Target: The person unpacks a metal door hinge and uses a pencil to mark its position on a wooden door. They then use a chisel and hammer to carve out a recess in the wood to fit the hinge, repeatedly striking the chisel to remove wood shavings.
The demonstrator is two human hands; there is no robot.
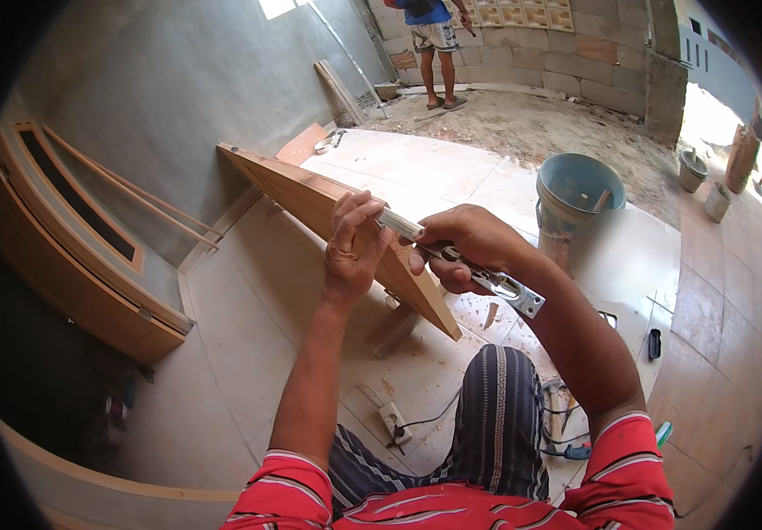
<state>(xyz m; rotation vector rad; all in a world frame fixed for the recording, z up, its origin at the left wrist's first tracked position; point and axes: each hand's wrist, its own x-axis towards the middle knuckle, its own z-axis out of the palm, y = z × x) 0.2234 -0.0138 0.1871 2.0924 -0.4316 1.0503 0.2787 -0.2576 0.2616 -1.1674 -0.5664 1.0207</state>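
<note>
My right hand (pixel 465 243) grips a silver metal flush bolt (pixel 509 290), its flat plate with screw holes pointing toward my right forearm. The bolt's other end reaches to my left hand (pixel 354 243), whose thumb and fingers close about its tip. Below both hands a wooden door panel (pixel 310 201) stands on its long edge, slanting from the far left toward me. A wooden support (pixel 396 331) shows under the panel's near end. My fingers hide part of the bolt.
A blue-grey bucket (pixel 580 181) stands to the right. A power strip (pixel 392 420) with cords, and wood shavings, lie on the tiles before my knee. Wooden frames (pixel 90 238) lean at the left wall. Another person (pixel 434 44) stands at the far block wall.
</note>
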